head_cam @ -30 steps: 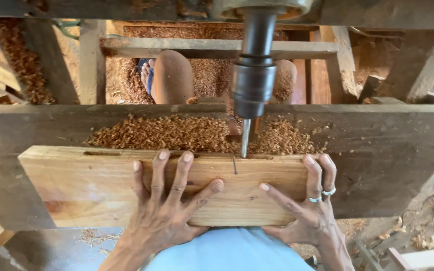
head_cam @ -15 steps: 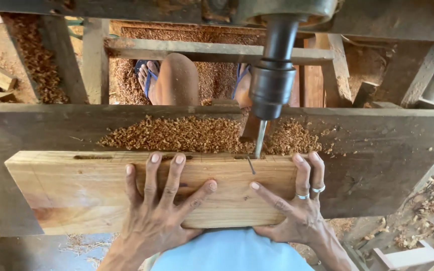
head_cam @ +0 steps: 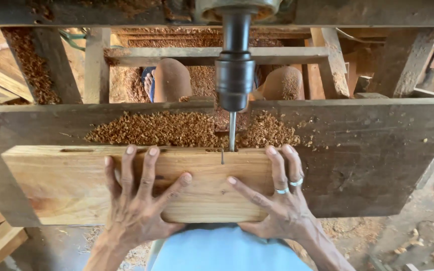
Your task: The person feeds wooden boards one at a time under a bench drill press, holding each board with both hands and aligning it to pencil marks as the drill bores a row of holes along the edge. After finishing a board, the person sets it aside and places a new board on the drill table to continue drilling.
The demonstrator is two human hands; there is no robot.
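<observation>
Nearest us, at the front edge of the bench (head_cam: pixel 377 165), our two hands lie flat and spread on a pale wooden board (head_cam: pixel 76 185), gripping nothing, only pressing down. Our left hand (head_cam: pixel 139 200) covers the board's middle with fingertips reaching its far edge; our right hand (head_cam: pixel 277 200), with two rings on it, rests on the board's right end, its fingers up at the far edge too.

Between the two hands, at the board's far edge, the thin drill bit (head_cam: pixel 232 130) stands upright and meets the wood just above a short pencil mark (head_cam: pixel 222 158). A slot (head_cam: pixel 76 150) already shows along that same edge toward the left. To do this well, we judge that we should keep even pressure from both palms so the board cannot creep or lift, keep the bit lined up with the mark, and hold every fingertip clear of the bit, since the right index finger lies near it.

Beyond the board, a heap of reddish wood shavings (head_cam: pixel 161 128) lies on the bench against its back edge, and above hangs the dark chuck (head_cam: pixel 234 80). Farther off, below the frame, two feet show among more shavings.
</observation>
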